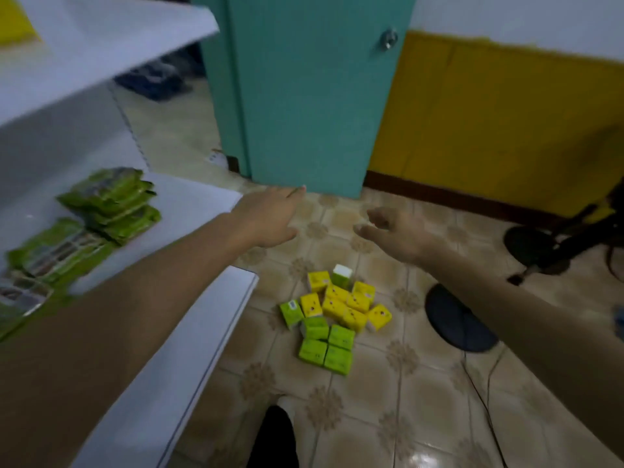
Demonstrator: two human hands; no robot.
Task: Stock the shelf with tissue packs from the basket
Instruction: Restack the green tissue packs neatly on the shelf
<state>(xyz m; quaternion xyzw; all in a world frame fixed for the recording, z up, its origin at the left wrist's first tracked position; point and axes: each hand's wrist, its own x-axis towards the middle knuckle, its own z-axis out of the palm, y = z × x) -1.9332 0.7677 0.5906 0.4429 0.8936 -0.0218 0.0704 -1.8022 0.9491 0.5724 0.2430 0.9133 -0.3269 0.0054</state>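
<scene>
Left grip [270, 217] and right grip [395, 234] are both spread and empty, so I'd crouch and scoop two tissue packs [334, 319] per trip to the shelf [199, 204].

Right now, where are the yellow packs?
The yellow packs lie low centre in the head view, on the floor, beside the green packs, right of the shelf.

Left hand [270, 217], fingers straight, and right hand [395, 238] at its 3 o'clock, fingers loosely curled, both hold nothing above the tiled floor [388, 383], with yellow and green tissue packs [334, 319] clustered at 6 o'clock, green packets [111, 204] stacked on the white shelf [196, 204] at 9 o'clock, and a teal door [304, 96] at 12 o'clock.
</scene>
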